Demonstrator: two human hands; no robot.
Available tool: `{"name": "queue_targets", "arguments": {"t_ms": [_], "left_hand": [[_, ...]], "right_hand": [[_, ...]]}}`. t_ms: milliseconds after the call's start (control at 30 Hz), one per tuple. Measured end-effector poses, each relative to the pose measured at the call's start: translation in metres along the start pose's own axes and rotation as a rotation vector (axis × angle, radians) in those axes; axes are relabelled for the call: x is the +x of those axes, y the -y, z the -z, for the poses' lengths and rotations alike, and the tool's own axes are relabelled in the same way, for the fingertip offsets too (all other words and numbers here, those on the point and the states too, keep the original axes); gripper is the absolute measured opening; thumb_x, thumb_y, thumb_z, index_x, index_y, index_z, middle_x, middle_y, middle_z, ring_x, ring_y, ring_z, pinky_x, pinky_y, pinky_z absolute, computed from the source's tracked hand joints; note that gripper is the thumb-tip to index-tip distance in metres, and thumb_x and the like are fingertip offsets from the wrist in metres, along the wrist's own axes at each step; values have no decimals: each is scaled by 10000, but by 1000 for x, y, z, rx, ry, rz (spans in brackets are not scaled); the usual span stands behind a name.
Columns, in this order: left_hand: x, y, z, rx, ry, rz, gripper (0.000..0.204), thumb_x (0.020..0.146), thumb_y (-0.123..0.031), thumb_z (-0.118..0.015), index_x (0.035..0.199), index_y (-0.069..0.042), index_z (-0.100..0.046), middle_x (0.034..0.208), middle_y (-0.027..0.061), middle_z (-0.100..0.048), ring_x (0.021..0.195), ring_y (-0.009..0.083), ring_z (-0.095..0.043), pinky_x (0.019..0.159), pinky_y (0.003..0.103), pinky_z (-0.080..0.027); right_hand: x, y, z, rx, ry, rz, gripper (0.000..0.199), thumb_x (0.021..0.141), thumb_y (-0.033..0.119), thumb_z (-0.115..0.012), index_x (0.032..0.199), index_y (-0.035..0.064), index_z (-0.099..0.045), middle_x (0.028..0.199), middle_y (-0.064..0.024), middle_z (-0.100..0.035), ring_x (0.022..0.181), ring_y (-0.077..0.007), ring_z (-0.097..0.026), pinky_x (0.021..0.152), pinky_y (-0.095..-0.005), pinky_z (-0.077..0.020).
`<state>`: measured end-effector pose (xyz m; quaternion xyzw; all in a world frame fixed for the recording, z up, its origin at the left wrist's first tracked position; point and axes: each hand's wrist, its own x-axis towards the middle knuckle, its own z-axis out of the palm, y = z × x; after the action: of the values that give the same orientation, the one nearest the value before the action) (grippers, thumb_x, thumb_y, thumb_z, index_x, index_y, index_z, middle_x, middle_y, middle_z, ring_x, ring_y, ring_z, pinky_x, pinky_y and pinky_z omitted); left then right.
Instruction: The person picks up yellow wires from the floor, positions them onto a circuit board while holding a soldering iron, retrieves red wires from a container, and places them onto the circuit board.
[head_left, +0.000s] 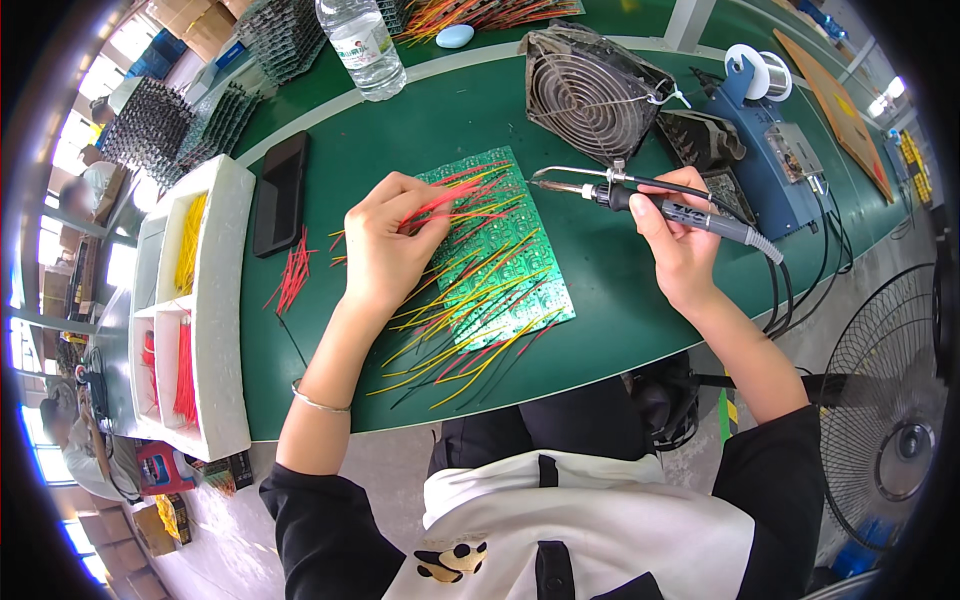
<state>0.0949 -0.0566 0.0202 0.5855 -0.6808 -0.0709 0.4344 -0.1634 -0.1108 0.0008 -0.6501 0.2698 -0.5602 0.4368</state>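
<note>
Soldering iron [660, 205] lies nearly level in the right hand [680, 245], fingers clenched around its dark handle; its long axis runs left to right, the metal tip pointing left, toward the upper right corner of the green circuit board [500, 250]. The board sits flat on the green table [420, 130], bristling with red and yellow wires [470, 310] that fan toward the person. The left hand [385, 245] rests on the board's upper left part, fingertips pinching a red wire [440, 200]. That hand hides the board's left edge, and the joints under the wires are hard to make out.
</note>
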Motion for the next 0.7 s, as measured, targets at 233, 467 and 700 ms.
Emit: {"name": "queue_targets", "arguments": {"t_ms": [233, 467, 700], "left_hand": [[0, 2, -4, -2, 1, -1, 179, 654, 13, -632, 823, -34, -672, 745, 56, -586, 612, 145, -561, 550, 238, -446], [-1, 2, -5, -15, 22, 16, 197, 644, 14, -631, 828, -39, -675, 751, 57, -589, 629, 153, -569, 570, 247, -454], [-1, 2, -4, -17, 20, 7, 191, 649, 9, -632, 828, -39, -675, 750, 60, -588, 630, 157, -569, 569, 248, -454]], "right_hand": [[0, -1, 0, 41, 11, -2, 128, 799, -7, -600, 873, 26, -500, 744, 0, -552, 611, 2, -460, 525, -142, -351], [0, 2, -1, 18, 23, -5, 125, 798, -3, -603, 875, 18, -507, 758, -9, -557, 616, -4, -471, 541, -145, -369], [0, 4, -2, -15, 46, -5, 118, 797, -2, -604, 866, 13, -509, 738, -6, -547, 610, -10, -474, 546, -150, -376]]}}
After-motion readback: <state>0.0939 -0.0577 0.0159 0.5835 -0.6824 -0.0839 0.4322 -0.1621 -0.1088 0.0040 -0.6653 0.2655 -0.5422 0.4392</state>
